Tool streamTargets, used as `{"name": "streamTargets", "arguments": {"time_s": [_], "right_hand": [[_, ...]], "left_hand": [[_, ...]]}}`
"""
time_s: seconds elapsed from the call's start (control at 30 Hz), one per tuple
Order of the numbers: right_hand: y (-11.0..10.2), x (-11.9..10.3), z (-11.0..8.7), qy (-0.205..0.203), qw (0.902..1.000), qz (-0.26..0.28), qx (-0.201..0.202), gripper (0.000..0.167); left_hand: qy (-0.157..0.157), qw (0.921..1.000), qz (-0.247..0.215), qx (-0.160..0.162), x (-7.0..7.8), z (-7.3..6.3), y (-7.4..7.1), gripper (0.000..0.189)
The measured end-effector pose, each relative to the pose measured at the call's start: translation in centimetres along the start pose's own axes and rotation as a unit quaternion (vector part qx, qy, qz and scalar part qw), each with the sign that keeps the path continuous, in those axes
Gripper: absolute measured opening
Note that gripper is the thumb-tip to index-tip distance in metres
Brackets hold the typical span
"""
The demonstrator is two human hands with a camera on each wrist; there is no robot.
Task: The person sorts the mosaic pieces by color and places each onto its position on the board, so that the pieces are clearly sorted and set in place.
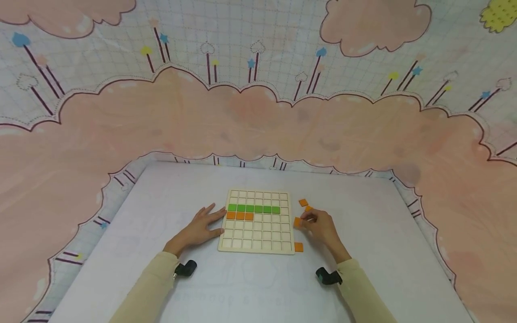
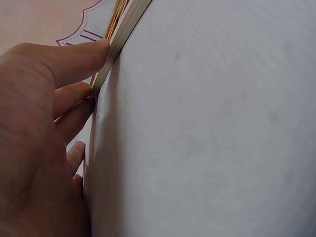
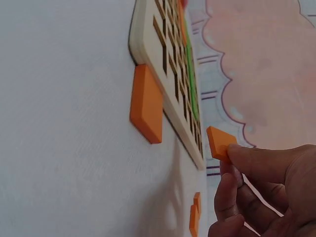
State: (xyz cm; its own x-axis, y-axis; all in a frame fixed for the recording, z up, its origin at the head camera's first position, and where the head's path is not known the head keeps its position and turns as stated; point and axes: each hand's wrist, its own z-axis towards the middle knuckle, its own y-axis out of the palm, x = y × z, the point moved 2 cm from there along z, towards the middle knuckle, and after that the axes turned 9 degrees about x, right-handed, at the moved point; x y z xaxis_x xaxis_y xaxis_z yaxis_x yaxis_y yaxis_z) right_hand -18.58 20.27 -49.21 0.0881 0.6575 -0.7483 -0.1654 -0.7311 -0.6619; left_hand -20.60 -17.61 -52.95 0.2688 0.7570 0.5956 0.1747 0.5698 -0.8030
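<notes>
A pale wooden grid board (image 1: pixel 258 246) lies flat on the white table. Across it runs a row of several green tiles (image 1: pixel 259 209), and below their left end sit three orange tiles (image 1: pixel 240 216). Spread fingers of my left hand (image 1: pixel 199 226) rest at the board's left edge; in the left wrist view the thumb (image 2: pixel 81 61) touches that edge. Just off the right side, my right hand (image 1: pixel 321 224) pinches a loose orange square tile (image 3: pixel 220 143) between thumb and fingertips, raised above the table in the right wrist view.
One orange tile (image 1: pixel 299 247) lies against the board's lower right corner. Two more, the upper loose tile (image 1: pixel 303 202) and the one partly behind my fingers (image 1: pixel 308 208), lie right of the board. A patterned cloth backdrop (image 1: pixel 258 121) rises around the white table (image 1: pixel 258 287).
</notes>
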Motion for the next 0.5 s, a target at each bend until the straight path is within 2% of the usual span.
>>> {"name": "streamTargets", "arguments": {"time_s": [0.13,0.5], "right_hand": [[0.3,-0.5,0.2,-0.015,0.9998,0.011,-0.002,0.01],[1.1,-1.5,0.3,-0.026,0.9995,0.018,-0.01,0.012]], "left_hand": [[-0.007,1.0,0.002,0.001,-0.3,0.0,0.1,0.068],[0.003,1.0,0.005,0.003,-0.1,-0.1,0.2,0.068]]}}
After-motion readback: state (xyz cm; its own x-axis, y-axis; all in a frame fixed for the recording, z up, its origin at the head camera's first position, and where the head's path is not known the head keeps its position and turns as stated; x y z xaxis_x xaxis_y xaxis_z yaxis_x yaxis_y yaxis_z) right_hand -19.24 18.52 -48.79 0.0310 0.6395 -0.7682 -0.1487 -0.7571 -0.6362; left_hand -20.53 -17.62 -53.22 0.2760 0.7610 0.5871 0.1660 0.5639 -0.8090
